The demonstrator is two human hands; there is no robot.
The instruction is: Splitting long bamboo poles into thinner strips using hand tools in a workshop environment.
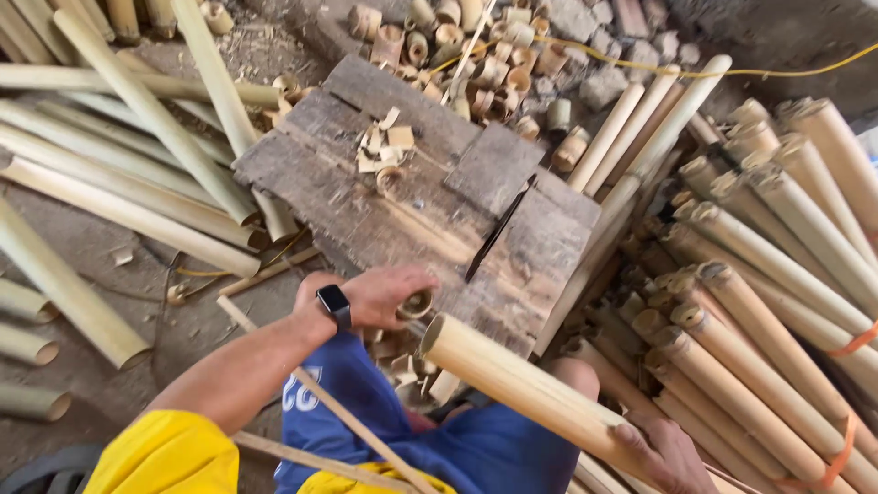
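worn plank table [366, 183]; right hand [672, 457] grips bamboo pole [521, 384], left hand [384, 297] short ring [416, 304]

Dusty dirt floor [101, 265], weathered wooden chopping block [366, 183], rubble stones [594, 82], daylight

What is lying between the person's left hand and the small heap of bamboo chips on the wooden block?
In the head view, only bare, worn wood of the wooden block lies between the left hand and the heap of bamboo chips.

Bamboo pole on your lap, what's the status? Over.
Left hand grips a small cut ring at the bamboo pole end. Right hand steadies the pole. Wooden block ahead, offcuts on top.
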